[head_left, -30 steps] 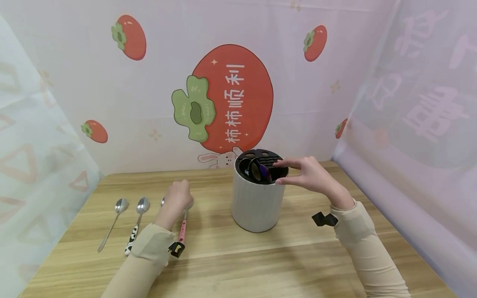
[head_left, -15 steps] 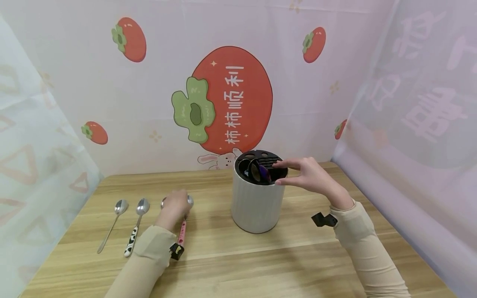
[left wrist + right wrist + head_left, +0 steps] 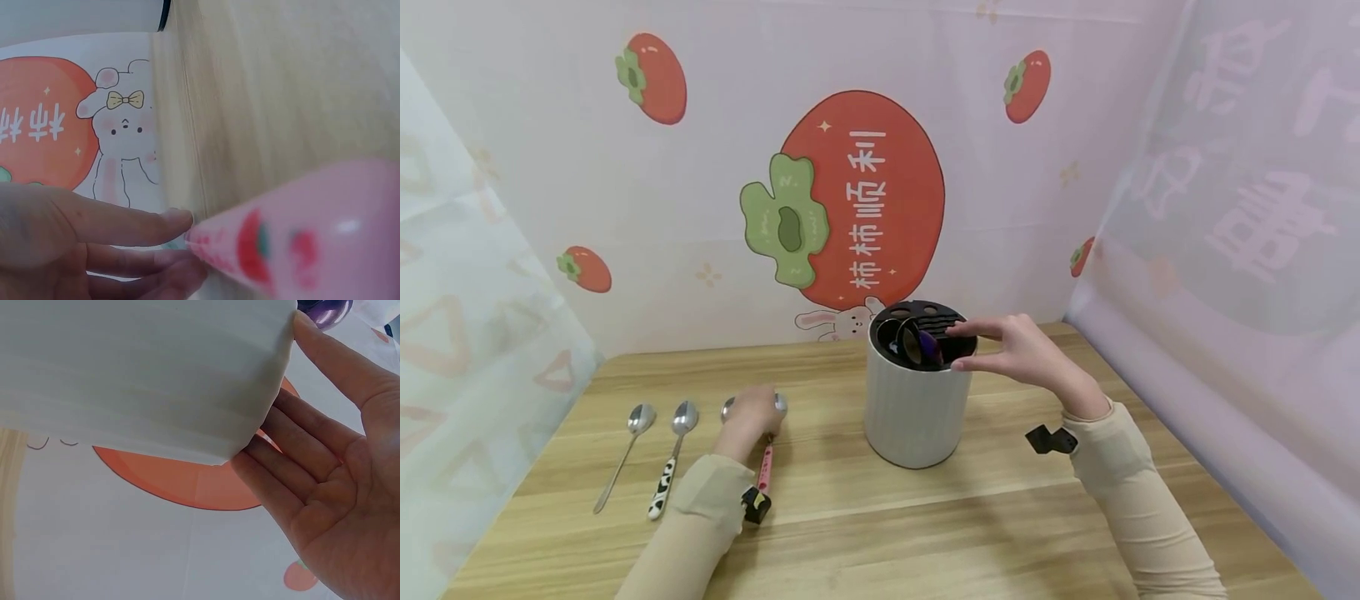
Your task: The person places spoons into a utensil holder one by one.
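While the persimmon backdrop (image 3: pixel 850 200) fills the far wall, I'm looking down on the wooden surface (image 3: pixel 925 517), the biggest thing in front of me. Near its far middle stands the white ribbed holder (image 3: pixel 916 408), upright, with a black slotted insert (image 3: pixel 934 321) at its top and dark utensil ends showing inside, one of them purple (image 3: pixel 931 346).

My right hand (image 3: pixel 1026 354) sits at the holder's right rim, fingers straight and relaxed. In the right wrist view the palm is spread and a fingertip (image 3: pixel 306 325) touches the top edge of the white wall; nothing is pinched there.

Over on the left, my left hand (image 3: pixel 751 417) is down on the surface, its fingers curled over the bowl end of the pink-handled spoon (image 3: pixel 766 467). The left wrist view shows fingertips (image 3: pixel 175 222) meeting the pink strawberry-print handle, so the grip is closed on that spoon. It lies flat, well left of the holder, handle pointing toward me.

Another spoon bowl (image 3: pixel 727 408) peeks out just left of that hand. Further left lie the cow-pattern spoon (image 3: pixel 672 458) and then the plain steel spoon (image 3: pixel 623 454), side by side, apart from each other.
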Available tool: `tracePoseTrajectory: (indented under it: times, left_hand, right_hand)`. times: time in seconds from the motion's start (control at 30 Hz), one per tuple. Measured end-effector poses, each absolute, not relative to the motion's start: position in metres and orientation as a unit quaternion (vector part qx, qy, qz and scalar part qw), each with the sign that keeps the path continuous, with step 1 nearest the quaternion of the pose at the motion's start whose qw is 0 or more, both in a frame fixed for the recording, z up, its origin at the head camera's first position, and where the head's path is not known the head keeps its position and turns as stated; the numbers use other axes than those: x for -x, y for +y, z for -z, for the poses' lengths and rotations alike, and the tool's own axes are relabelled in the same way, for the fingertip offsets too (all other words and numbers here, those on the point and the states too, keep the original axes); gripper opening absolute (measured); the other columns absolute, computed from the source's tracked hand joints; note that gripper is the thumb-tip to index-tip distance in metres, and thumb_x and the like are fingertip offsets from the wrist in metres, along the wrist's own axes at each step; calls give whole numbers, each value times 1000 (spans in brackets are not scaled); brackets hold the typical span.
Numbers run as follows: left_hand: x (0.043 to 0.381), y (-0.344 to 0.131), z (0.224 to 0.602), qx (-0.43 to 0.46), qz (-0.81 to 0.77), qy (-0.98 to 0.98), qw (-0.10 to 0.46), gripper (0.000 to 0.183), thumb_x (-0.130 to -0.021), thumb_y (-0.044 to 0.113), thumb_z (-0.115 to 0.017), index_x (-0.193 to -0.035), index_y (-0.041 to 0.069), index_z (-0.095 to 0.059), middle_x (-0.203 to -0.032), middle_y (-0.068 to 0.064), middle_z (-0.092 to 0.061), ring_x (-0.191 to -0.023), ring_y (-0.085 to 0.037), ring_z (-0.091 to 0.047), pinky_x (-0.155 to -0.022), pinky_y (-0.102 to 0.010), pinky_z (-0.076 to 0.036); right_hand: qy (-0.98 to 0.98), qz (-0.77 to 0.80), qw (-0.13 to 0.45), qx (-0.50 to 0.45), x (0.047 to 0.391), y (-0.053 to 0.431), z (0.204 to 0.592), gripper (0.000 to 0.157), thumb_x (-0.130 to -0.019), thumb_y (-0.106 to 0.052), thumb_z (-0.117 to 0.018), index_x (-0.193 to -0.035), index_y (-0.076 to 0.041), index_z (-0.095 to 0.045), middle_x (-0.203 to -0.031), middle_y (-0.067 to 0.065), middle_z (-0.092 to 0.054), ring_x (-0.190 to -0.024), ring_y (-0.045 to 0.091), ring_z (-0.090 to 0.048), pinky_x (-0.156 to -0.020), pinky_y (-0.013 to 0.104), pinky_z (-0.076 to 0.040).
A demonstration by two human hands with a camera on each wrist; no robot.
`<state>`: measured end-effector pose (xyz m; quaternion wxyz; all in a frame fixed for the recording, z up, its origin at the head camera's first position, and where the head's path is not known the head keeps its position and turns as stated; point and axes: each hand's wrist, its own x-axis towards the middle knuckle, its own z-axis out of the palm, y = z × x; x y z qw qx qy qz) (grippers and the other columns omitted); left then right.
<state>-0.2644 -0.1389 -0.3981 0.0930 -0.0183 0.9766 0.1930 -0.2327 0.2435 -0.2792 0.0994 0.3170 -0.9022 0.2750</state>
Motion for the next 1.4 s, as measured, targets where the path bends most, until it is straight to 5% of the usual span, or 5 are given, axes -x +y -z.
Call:
tracePoseTrajectory:
  times: [0.3,0.53,1.4]
  left_hand:
    - [268,-142,402,15,-215,971,101,2,-77,-3,-63,-77,-4,-61,-66,-14,-60,-52,-20,-60,-41,-19,-44]
    - [269,-143,404,17,-221,970,103,12,-80,0,-59,-68,0,-60,-64,-15,-62,-49,-18,-60,-40,-19,-42]
    - [272,-144,406,29,-232,967,103,4,-77,0,-63,-76,-1,-60,-64,-14,-61,-50,-18,-58,-40,-19,-41]
  right_hand:
    - [-898,-284,100,-322,231,242,280,46,-78,-40,-76,-117,-18,-67,-120,2,-67,-116,20,-60,-97,44,-47]
    - [-896,-286,105,-323,231,243,282,46,-78,-39,-76,-117,-17,-67,-120,3,-67,-116,21,-60,-97,44,-47]
    - [-900,-288,95,-313,233,243,281,48,-77,-40,-76,-118,-17,-67,-121,4,-66,-118,22,-59,-98,46,-46]
